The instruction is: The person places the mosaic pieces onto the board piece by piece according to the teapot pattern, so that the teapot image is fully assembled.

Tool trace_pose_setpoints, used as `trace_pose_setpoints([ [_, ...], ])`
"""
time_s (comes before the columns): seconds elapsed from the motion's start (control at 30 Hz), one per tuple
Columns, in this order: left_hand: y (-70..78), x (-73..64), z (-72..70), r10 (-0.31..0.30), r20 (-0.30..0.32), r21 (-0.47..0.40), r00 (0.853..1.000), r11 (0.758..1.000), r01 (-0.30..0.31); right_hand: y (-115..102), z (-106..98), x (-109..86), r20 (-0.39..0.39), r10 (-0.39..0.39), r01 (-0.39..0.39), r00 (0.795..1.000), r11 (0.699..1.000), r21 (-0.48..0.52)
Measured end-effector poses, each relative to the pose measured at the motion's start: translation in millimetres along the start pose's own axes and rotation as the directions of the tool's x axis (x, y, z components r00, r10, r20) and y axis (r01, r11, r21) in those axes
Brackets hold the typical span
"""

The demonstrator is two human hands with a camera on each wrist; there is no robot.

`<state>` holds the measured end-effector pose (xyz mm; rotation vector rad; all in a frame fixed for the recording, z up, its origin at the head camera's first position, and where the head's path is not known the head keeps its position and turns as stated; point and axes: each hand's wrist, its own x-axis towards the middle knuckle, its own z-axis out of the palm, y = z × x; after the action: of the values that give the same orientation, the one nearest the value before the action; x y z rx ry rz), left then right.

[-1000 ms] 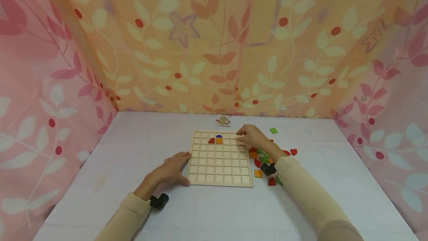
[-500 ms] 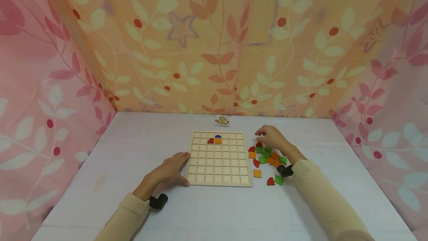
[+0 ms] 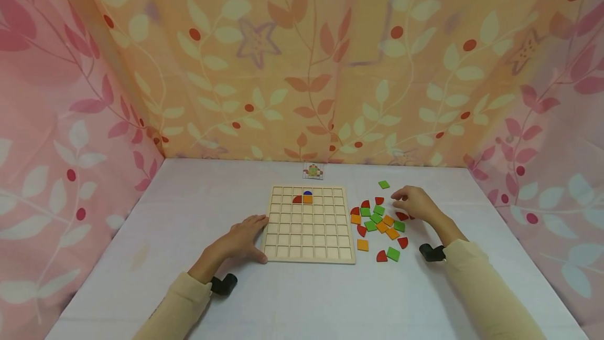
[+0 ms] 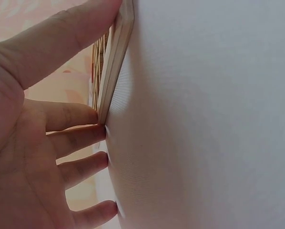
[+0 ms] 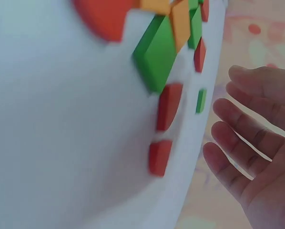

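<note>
A wooden grid board (image 3: 308,229) lies on the table. In its upper cells sit a red quarter-round tile (image 3: 297,200), an orange square tile (image 3: 308,200) and a blue rounded tile (image 3: 308,193). My left hand (image 3: 241,237) rests beside the board, thumb and index finger touching its left edge; the left wrist view shows these fingers (image 4: 76,117) extended. To the right of the loose tiles hovers my right hand (image 3: 417,206), over a red tile (image 3: 401,216) it partly covers. Nothing is visible in its loosely bent fingers (image 5: 228,112) in the right wrist view.
Several loose green (image 3: 393,254), orange (image 3: 363,245) and red tiles (image 3: 381,256) are scattered right of the board. One green tile (image 3: 384,184) lies farther back. A small pattern card (image 3: 313,171) lies behind the board. Patterned cloth (image 3: 306,93) surrounds the white table.
My right hand has moved right, from the board's upper right corner past the loose tiles, uncovering them. The left hand and the tiles on the board stay as they were.
</note>
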<state>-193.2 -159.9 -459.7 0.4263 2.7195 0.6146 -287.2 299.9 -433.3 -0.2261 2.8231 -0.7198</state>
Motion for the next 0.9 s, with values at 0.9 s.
trace_pose_setpoints([
  [0.9, -0.2, -1.2, -0.4, 0.015, -0.011, -0.009, 1.000, 1.000, -0.015, 23, 15, -11.4, 0.023, -0.024, 0.027, 0.999, 0.992, -0.125],
])
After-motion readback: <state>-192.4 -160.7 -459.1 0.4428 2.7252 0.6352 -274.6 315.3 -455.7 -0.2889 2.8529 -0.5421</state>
